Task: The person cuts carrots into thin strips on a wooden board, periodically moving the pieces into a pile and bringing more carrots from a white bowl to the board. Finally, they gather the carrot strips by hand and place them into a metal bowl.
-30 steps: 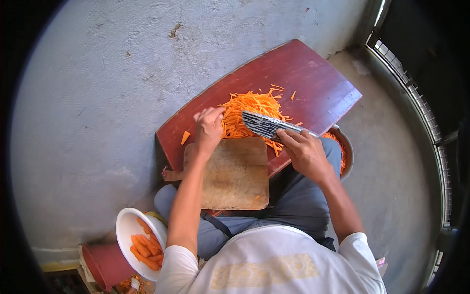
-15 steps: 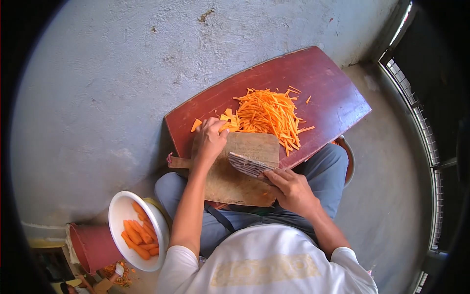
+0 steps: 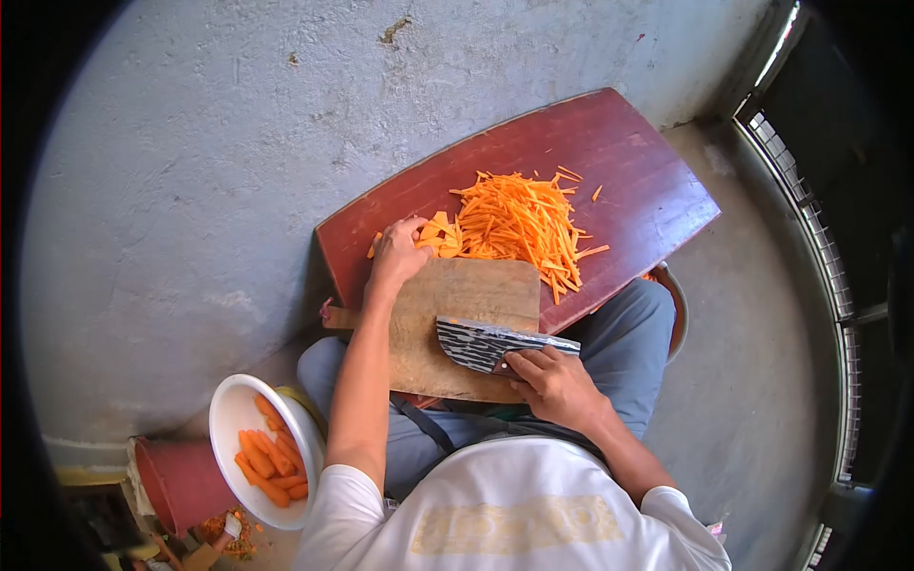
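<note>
My left hand [image 3: 400, 255] is at the left end of a small group of carrot slices [image 3: 441, 234], its fingers bent against them; what lies under the fingers is hidden. In my right hand [image 3: 557, 385] is a broad cleaver [image 3: 481, 344] with a black-and-white patterned blade, lying flat over the lower right of the wooden cutting board [image 3: 466, 285]. Just beyond the board, a heap of thin carrot strips [image 3: 522, 224] rests on the red tabletop [image 3: 619, 143], touching the slices.
A white bowl [image 3: 226, 428] of peeled carrots stands at the lower left, beside a red bucket [image 3: 186, 481]. Part of another person shows at the bottom left, near orange scraps on the floor. A wall runs behind the table; a metal grille is at right.
My left hand has shifted slightly left and away from me along the slices. The cleaver has turned so that its patterned side faces up more fully.
</note>
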A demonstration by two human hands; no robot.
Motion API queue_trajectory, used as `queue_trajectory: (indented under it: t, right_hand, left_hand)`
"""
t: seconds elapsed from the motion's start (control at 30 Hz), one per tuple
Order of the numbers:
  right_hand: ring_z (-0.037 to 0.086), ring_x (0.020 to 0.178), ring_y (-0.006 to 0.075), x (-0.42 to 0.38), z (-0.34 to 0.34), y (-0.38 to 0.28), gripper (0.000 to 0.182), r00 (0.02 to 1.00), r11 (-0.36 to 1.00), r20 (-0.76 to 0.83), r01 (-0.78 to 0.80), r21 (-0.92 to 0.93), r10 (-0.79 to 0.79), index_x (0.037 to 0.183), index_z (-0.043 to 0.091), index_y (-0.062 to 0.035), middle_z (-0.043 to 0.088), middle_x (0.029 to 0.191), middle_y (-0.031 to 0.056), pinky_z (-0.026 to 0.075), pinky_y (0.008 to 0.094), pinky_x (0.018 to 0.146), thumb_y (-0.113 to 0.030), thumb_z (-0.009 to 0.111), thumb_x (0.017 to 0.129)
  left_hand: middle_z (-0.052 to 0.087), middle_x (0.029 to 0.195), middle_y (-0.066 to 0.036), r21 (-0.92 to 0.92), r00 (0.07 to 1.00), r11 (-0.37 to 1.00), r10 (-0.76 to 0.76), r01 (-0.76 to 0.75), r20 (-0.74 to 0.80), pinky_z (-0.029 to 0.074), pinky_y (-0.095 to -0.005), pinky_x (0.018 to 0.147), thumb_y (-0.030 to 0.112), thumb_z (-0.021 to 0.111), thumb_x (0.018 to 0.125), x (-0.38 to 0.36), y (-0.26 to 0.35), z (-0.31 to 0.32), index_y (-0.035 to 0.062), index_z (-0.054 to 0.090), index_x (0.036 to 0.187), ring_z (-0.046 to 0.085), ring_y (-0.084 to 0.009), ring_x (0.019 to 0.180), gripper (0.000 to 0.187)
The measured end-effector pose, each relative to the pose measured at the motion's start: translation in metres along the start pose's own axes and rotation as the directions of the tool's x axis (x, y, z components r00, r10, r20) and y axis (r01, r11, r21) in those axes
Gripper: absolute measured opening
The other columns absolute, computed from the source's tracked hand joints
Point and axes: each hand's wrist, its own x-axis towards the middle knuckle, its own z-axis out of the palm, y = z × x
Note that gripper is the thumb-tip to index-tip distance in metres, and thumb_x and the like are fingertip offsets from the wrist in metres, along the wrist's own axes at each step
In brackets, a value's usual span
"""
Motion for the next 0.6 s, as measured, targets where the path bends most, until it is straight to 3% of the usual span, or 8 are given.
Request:
queue_trajectory:
  t: [0.07,0.17,0.27,0.37,0.47,0.6]
  right_hand:
    - [0.076,0.109,0.0377,-0.001,0.002,0.002,0.046,1.000,1.000,-0.001,0.009,-0.001,-0.009,0.137,0.073,-0.0012,0.081,0.127,0.0151,0.064,0.0475,0.092,-0.015,0.083,0.094]
    - [0.076,0.109,0.0378,-0.002,0.001,0.001,0.047,1.000,1.000,0.023,-0.014,0.007,0.014,0.137,0.073,-0.0018,0.081,0.127,0.0151,0.064,0.0480,0.092,-0.015,0.084,0.093]
    - [0.076,0.108,0.0383,-0.002,0.001,0.001,0.047,1.000,1.000,0.016,-0.020,0.019,0.020,0.136,0.074,-0.0024,0.081,0.127,0.0152,0.064,0.0487,0.091,-0.014,0.085,0.092]
    - [0.075,0.121,0.0392,-0.001,0.000,0.000,0.056,0.991,0.995,0.096,-0.094,0.040,0.090,0.141,0.075,-0.0002,0.080,0.130,0.0190,0.063,0.0483,0.102,-0.012,0.088,0.088]
    - [0.075,0.121,0.0390,-0.001,0.001,0.000,0.055,0.991,0.995,0.099,-0.095,0.032,0.091,0.139,0.075,-0.0009,0.080,0.129,0.0188,0.063,0.0482,0.101,-0.011,0.088,0.087]
    - [0.076,0.119,0.0399,0.002,-0.001,0.000,0.050,0.993,0.995,0.078,-0.087,0.049,0.083,0.136,0.076,-0.0012,0.080,0.129,0.0190,0.063,0.0486,0.101,-0.011,0.088,0.088]
  left_hand:
    - [0.080,0.130,-0.015,0.010,0.998,0.999,-0.039,0.039,0.058,0.050,-0.0612,0.113,0.014,0.085,0.087,0.001,0.007,-0.007,0.0095,0.077,0.143,0.073,-0.0359,0.128,0.057]
    - [0.081,0.119,-0.016,0.091,0.980,0.981,0.178,-0.170,-0.092,0.052,-0.0602,0.109,0.009,0.082,0.089,0.004,-0.011,0.008,0.0068,0.077,0.142,0.075,-0.0371,0.121,0.053]
    - [0.080,0.110,-0.017,0.050,0.968,0.977,0.210,-0.205,-0.135,0.056,-0.0552,0.101,0.002,0.081,0.089,0.003,-0.005,0.002,0.0041,0.080,0.136,0.077,-0.0388,0.108,0.047]
    - [0.079,0.104,-0.016,-0.115,0.966,0.971,0.185,-0.208,-0.183,0.060,-0.0486,0.088,-0.002,0.084,0.089,0.000,-0.009,-0.002,0.0020,0.082,0.131,0.077,-0.0340,0.092,0.042]
    - [0.076,0.098,-0.013,-0.207,0.969,0.968,0.090,-0.139,-0.229,0.060,-0.0413,0.077,-0.001,0.087,0.090,-0.006,-0.004,-0.008,0.0001,0.083,0.128,0.073,-0.0262,0.082,0.038]
    - [0.073,0.098,-0.012,-0.277,0.959,0.954,0.034,-0.114,-0.280,0.060,-0.0379,0.077,0.002,0.087,0.093,-0.017,-0.007,-0.005,-0.0007,0.083,0.128,0.071,-0.0223,0.082,0.035]
